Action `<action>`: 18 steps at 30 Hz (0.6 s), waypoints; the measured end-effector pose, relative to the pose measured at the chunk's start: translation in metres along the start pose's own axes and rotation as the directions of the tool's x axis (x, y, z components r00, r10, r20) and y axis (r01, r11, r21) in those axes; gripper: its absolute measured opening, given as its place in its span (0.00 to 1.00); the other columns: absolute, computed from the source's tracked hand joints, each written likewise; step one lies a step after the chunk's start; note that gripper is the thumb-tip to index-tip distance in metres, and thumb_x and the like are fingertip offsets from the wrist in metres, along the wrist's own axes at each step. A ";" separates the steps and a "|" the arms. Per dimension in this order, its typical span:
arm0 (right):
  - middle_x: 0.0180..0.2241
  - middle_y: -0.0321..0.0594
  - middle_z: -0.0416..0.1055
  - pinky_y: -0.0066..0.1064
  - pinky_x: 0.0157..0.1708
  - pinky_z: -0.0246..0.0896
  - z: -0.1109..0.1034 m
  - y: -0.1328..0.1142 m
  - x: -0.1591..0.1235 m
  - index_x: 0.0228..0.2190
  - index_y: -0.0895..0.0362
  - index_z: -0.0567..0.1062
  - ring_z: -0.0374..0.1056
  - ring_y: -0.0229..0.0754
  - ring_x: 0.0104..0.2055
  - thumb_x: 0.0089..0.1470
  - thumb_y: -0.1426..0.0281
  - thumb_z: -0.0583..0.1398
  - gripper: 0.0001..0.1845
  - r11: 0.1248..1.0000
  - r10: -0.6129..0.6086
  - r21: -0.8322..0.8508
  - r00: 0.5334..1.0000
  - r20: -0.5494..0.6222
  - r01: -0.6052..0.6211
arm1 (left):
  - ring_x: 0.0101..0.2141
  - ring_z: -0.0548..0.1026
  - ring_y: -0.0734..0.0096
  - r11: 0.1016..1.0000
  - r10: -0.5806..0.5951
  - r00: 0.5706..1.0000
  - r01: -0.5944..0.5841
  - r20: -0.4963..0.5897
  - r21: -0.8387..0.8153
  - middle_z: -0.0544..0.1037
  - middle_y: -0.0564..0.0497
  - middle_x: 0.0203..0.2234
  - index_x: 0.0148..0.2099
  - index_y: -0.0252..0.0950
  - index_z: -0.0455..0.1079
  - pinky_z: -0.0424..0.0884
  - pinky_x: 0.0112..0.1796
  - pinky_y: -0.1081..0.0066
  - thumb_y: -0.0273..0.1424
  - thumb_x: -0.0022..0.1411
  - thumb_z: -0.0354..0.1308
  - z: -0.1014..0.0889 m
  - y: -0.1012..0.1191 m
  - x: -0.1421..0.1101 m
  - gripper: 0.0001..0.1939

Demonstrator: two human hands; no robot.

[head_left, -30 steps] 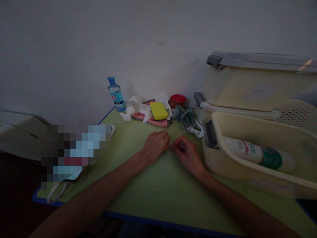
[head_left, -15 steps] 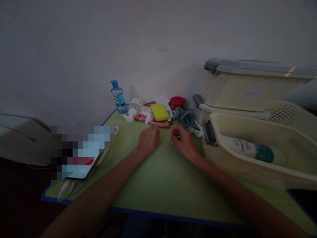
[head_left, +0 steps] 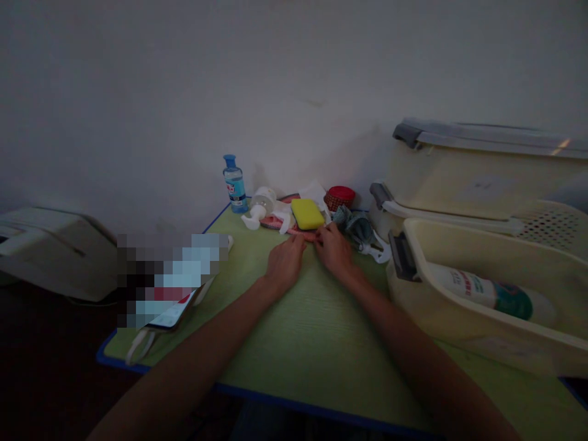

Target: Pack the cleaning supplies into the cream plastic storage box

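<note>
My left hand (head_left: 285,262) is closed, its fingertips at the near edge of a pink cloth (head_left: 303,235) with dark trim. My right hand (head_left: 334,250) pinches at the same edge, close beside the left. Exactly how much of the cloth lies between the fingers is hidden. On top of the cloth rests a yellow sponge-like block (head_left: 307,214), just beyond my fingertips. A clear pump bottle (head_left: 263,201) with a white nozzle lies on its side to the left. Right of the cloth is a crumpled grey-green cloth (head_left: 356,226) with a white plastic piece (head_left: 379,252).
A blue bottle (head_left: 236,187) and a red-lidded round container (head_left: 340,197) stand near the wall. A lit phone (head_left: 168,312) leans at the left of the green table (head_left: 294,349). At right, an open cream bin (head_left: 441,324) holds a white bottle (head_left: 496,294); lidded bins (head_left: 478,177) are stacked behind.
My right hand has moved forward and left to the near edge of the pink cloth, closer to my left hand. The whole view has shifted slightly.
</note>
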State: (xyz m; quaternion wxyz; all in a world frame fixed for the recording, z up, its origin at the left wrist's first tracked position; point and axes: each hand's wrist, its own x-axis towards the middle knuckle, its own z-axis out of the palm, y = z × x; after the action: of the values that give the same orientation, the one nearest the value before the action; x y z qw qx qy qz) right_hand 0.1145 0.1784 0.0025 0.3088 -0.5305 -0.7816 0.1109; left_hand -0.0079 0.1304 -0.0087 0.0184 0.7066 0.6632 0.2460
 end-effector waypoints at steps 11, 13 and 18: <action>0.28 0.38 0.66 0.31 0.26 0.63 0.001 0.003 0.029 0.29 0.54 0.60 0.68 0.40 0.26 0.54 0.70 0.50 0.03 0.909 0.117 0.410 0.989 -0.091 -0.070 | 0.33 0.72 0.66 0.957 -0.098 0.992 0.074 -0.073 -0.279 0.72 0.48 0.30 0.35 0.35 0.63 0.67 0.37 0.66 0.20 0.59 0.45 0.006 -0.010 0.004 0.08; 0.28 0.37 0.66 0.29 0.25 0.64 0.004 0.001 0.033 0.29 0.53 0.57 0.68 0.38 0.25 0.55 0.69 0.48 0.04 0.856 0.121 0.513 0.989 -0.085 -0.061 | 0.35 0.71 0.68 0.923 -0.118 0.988 0.072 -0.101 -0.379 0.72 0.48 0.34 0.37 0.35 0.62 0.68 0.39 0.65 0.18 0.56 0.45 0.009 -0.013 0.007 0.10; 0.29 0.35 0.63 0.30 0.32 0.66 0.007 -0.008 0.040 0.28 0.52 0.52 0.69 0.36 0.30 0.55 0.70 0.46 0.04 0.762 0.121 0.647 0.987 -0.103 -0.025 | 0.34 0.73 0.73 0.764 -0.267 0.955 0.130 -0.127 -0.632 0.66 0.42 0.47 0.49 0.35 0.53 0.72 0.36 0.69 0.19 0.52 0.51 0.017 -0.022 0.021 0.22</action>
State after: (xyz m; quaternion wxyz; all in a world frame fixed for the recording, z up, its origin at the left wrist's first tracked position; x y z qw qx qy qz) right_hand 0.0943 0.2125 0.0153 0.5209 -0.4290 -0.6515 0.3468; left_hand -0.0225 0.1582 -0.0243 0.2046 0.5569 0.6156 0.5186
